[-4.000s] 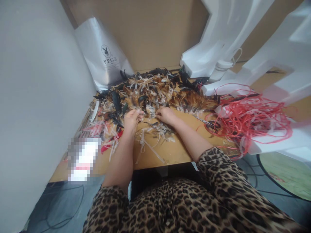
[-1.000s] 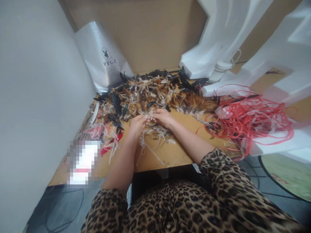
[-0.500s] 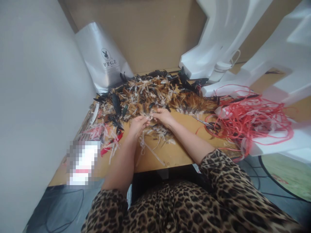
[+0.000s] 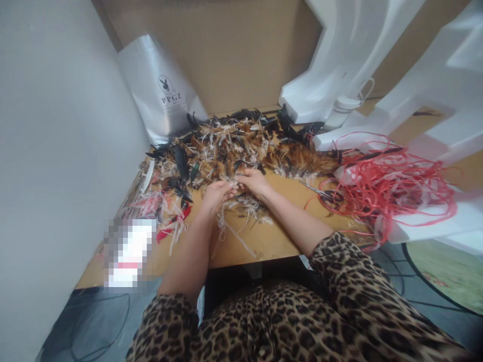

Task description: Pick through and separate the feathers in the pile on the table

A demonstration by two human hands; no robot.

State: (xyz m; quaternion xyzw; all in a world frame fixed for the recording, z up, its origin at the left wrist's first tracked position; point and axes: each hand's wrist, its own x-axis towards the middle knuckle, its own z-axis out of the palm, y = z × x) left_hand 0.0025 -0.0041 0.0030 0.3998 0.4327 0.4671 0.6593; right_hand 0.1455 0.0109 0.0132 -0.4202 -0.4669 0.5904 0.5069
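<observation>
Both hands meet at the near edge of a broad feather pile (image 4: 241, 146) that covers the far half of the wooden tabletop (image 4: 271, 236). The left hand (image 4: 216, 193) has its fingers curled, the tips pinched on a small tuft of pale and brown feathers just where the pile thins out; the right hand (image 4: 253, 182) lies knuckles up close beside it, its fingertips closed on the same tuft, so the two hands touch or nearly touch at the fingers. Exactly how many feathers they hold is too small to tell. The pile mixes rust-brown, white and dark, almost black feathers, and loose pale quills (image 4: 234, 236) trail from it toward the person across the bare wood. To the left of the left forearm lie pinkish and red scraps (image 4: 169, 229) among more stray feathers. To the right of the right forearm, a pair of scissors (image 4: 319, 191) rests on the tabletop beside a big tangle of red string (image 4: 392, 186), which spills over white foam pieces (image 4: 426, 100) standing along the right side. A silver bag (image 4: 160, 90) with a printed logo leans in the far left corner against the brown back panel. Leopard-print sleeves (image 4: 354, 281) and clothing fill the bottom of the view.
</observation>
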